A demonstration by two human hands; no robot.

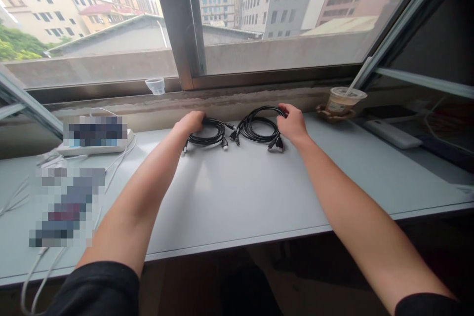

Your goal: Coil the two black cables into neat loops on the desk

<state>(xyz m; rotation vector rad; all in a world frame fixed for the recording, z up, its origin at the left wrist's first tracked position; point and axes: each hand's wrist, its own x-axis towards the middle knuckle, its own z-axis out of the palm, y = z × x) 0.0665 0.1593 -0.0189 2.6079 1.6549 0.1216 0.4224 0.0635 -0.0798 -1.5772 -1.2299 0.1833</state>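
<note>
Two coiled black cables lie side by side near the back of the white table (229, 192). My left hand (190, 122) is closed on the outer left edge of the left coiled cable (208, 140); its fingertips are partly hidden behind the hand. My right hand (292, 122) grips the right edge of the other coiled cable (255, 133), with thumb and fingers bent around the strands. Plug ends of both cables rest around the coils, several of them pointing towards me. The two coils almost meet in the middle.
A cup with a straw (340, 100) stands at the back right, beside a white flat object (392, 133). To the left are a white power strip (98, 145), pale wires and a blurred-out item (70, 207). A clear plastic cup (155, 86) sits on the window ledge.
</note>
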